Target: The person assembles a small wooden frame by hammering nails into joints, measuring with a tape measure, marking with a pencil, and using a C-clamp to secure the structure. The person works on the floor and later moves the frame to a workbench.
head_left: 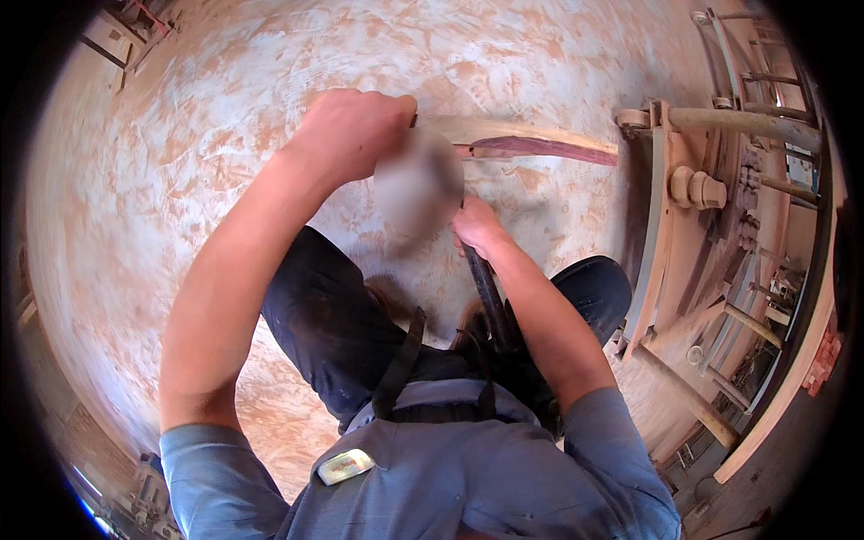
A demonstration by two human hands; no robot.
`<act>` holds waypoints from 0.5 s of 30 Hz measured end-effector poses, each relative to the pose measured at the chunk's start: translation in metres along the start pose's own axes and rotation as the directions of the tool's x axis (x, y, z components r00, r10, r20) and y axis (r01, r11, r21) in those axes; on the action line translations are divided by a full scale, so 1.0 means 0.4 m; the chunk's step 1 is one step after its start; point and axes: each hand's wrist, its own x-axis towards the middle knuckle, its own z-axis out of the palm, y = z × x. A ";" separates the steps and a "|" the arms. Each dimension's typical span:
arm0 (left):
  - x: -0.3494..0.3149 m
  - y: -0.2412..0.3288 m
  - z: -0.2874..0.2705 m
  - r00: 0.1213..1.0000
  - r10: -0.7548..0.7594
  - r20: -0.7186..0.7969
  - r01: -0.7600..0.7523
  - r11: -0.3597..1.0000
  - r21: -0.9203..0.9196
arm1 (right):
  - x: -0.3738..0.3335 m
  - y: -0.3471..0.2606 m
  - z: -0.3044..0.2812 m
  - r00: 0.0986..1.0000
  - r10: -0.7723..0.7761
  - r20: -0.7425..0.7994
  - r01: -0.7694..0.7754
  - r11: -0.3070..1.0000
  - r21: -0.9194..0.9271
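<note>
My left hand (353,130) is closed, fingers curled down beside the left end of a curved wooden piece (540,144). A small dark edge shows at its fingertips, but what it grips is hidden. The wooden piece is pale along the top with a reddish-purple lower face, and reaches out to the right. A round blurred patch covers the space between my hands. My right hand (479,228), lower and nearer my body, is closed at the upper end of a dark rod-like thing (486,288) that runs down between my knees.
A pale floor (198,117) smeared with reddish dust lies under me. On the right stands a wooden rack (702,117) with round poles and turned wooden parts (697,189). A small stand (126,40) is at the far left. My dark-trousered knees (328,306) flank the work.
</note>
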 end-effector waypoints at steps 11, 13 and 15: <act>-0.004 -0.015 0.018 1.000 -0.001 -0.026 0.001 1.000 -0.006 | 0.014 -0.005 0.013 1.000 -0.013 -0.021 0.009 0.990 -0.144; -0.007 -0.023 0.013 0.999 -0.032 -0.016 0.032 0.999 -0.016 | 0.033 0.002 0.001 0.999 -0.044 0.024 0.047 0.987 -0.156; -0.005 -0.015 -0.008 0.997 -0.037 0.063 0.035 0.999 0.029 | 0.036 0.018 -0.006 0.998 -0.054 -0.013 0.052 0.987 -0.151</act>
